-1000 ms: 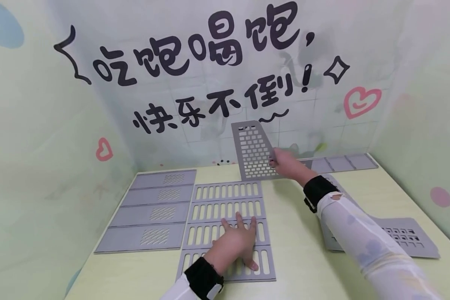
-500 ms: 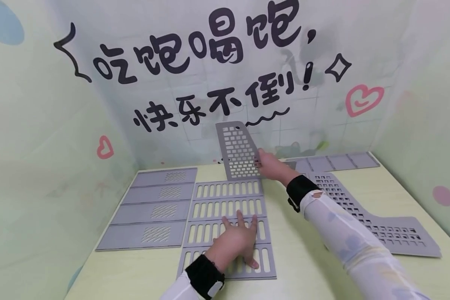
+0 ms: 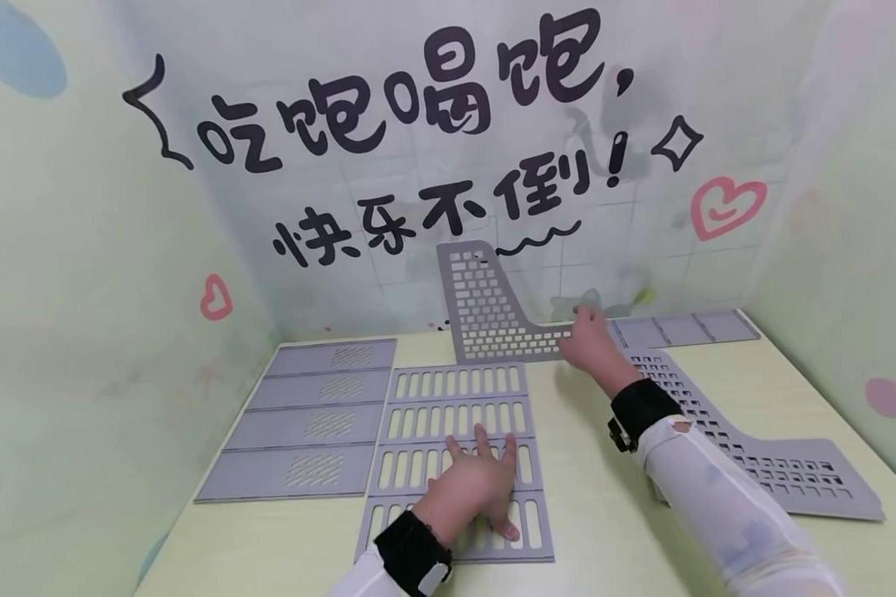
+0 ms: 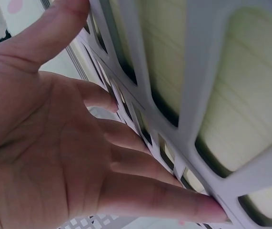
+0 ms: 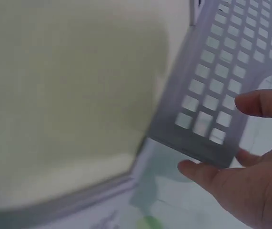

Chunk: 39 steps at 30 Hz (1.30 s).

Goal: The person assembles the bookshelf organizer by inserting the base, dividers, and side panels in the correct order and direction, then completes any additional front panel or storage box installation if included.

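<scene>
My left hand (image 3: 472,491) rests, fingers spread, on the grey slotted panels (image 3: 459,380) laid in a column on the table; in the left wrist view its fingertips (image 4: 212,210) touch the slotted surface. Near the back wall, a grey L-shaped panel (image 3: 480,311) with rows of rectangular holes stands upright. My right hand (image 3: 596,352) holds its low right end. The right wrist view shows the thumb and fingers around the end of this perforated panel (image 5: 207,71), with one fingertip (image 5: 193,169) against its end edge.
Several grey panels (image 3: 284,460) with slanted slots lie at the left. Another L-shaped perforated panel (image 3: 799,473) lies at the right, partly behind my right forearm. A row of flat grey pieces (image 3: 687,329) lines the table's back right edge. A printed backdrop (image 3: 343,199) closes the far side.
The L-shaped panel has shifted left overall. My right hand moved left with it, then slid right from its inner curve to its low right end. My left hand stays in place.
</scene>
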Available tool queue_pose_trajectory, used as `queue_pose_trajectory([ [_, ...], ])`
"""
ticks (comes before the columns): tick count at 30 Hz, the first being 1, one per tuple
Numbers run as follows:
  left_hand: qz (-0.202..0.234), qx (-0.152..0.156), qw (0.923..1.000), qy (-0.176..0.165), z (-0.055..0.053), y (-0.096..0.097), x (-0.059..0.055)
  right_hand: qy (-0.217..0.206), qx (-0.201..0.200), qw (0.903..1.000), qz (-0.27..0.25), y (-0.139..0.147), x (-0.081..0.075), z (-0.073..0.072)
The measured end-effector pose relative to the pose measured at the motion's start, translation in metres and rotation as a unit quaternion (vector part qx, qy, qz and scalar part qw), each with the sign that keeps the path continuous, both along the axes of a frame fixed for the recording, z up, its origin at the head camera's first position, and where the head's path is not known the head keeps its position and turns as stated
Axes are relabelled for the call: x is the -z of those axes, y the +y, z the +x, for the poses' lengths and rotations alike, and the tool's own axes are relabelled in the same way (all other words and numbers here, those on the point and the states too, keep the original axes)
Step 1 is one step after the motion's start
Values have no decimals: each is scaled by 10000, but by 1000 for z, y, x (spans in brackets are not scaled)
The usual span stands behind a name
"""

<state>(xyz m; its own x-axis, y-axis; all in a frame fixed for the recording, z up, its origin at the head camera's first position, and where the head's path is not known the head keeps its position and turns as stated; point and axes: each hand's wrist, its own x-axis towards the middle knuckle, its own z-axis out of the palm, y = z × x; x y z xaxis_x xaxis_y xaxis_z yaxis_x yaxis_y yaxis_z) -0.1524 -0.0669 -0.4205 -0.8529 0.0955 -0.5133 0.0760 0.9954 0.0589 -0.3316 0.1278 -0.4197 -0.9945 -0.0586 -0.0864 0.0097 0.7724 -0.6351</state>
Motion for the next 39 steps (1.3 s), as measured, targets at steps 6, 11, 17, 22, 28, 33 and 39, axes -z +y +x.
queue_pose_trajectory([
  [6, 39, -22, 10000, -32, 1, 0, -1, -221, 18, 9991, -371, 5, 22, 2],
  [11, 34, -41, 10000, -56, -1, 0, -2, -126, -136, 9985, -510, -7, 27, 1],
  [17, -58, -28, 9999, -89, -3, 2, -1, -217, -417, 9980, -424, -29, 29, -1],
  [22, -103, -55, 9999, -93, -3, 3, -2, -217, -652, 9967, -430, -46, 28, 2],
  [28, -138, -33, 9999, -98, -4, 5, -3, -259, -780, 9965, -133, -61, 29, 2],
  [33, -74, -10, 9999, -104, -6, 3, -1, -185, -927, 9955, -21, -70, 32, 1],
  [39, -89, -32, 9998, -146, -7, 3, -1, -109, -1014, 9948, -49, -73, 33, 4],
])
